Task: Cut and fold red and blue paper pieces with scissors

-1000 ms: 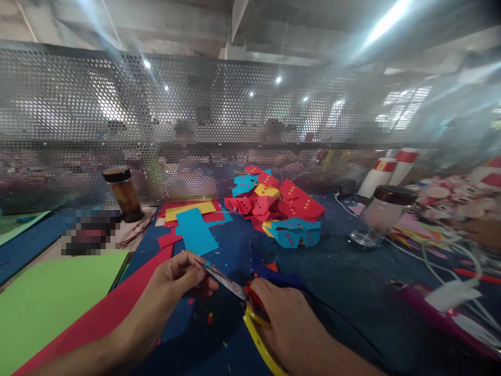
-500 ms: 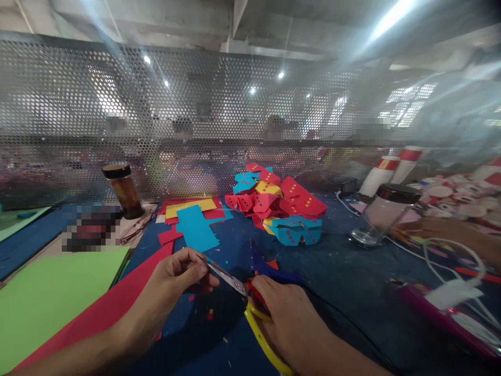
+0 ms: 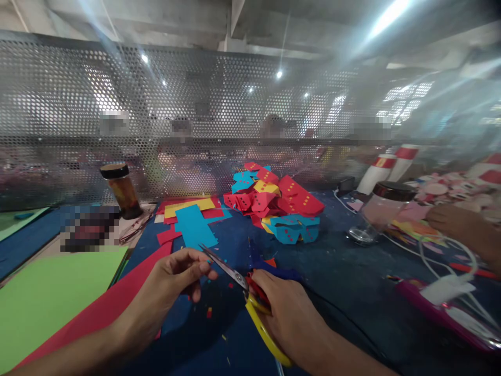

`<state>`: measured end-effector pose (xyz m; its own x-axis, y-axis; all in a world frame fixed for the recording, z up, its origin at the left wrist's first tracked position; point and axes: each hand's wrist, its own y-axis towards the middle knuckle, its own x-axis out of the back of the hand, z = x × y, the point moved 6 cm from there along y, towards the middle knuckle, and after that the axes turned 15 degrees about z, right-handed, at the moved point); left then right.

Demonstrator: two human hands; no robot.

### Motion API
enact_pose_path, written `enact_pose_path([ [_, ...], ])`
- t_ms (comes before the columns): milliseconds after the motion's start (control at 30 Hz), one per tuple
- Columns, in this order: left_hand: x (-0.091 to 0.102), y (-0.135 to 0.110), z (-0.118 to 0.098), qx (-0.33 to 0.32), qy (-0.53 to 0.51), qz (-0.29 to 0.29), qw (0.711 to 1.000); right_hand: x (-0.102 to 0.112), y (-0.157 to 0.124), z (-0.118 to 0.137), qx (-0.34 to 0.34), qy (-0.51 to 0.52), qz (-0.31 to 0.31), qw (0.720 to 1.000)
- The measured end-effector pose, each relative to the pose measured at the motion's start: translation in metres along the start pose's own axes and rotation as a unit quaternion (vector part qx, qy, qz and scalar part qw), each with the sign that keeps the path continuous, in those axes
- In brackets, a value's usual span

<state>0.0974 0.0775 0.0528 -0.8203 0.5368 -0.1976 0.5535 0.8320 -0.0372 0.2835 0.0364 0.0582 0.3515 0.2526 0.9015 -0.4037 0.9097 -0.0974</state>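
Fingers (image 3: 274,300) of my right hand (image 3: 293,324) are closed through the yellow loops of the scissors (image 3: 235,275), low in the middle of the frame. The scissors' long axis runs from lower right up to the left, with the blades nearly shut. Their tips end at my left hand (image 3: 172,282), the nearer hand, touching it or just beside it. Its thumb and forefinger are pinched together there; whether they hold anything I cannot tell.

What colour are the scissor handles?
The scissor handles are yellow with some red; head view shows them.
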Motion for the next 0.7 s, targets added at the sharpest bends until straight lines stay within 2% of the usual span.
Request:
enact_pose_path([
  [367, -0.0005, -0.0012, 0.0002, 0.012, -0.027, -0.016, 0.999, 0.0, 0.0005, -0.0017, 0.014, -0.021, -0.022, 0.999],
  [700, 0.0074, -0.0033, -0.0041, -0.026, -0.033, -0.051, 0.998, -0.0029, 0.0016, -0.0003, 0.004, -0.097, -0.002, 0.995],
])
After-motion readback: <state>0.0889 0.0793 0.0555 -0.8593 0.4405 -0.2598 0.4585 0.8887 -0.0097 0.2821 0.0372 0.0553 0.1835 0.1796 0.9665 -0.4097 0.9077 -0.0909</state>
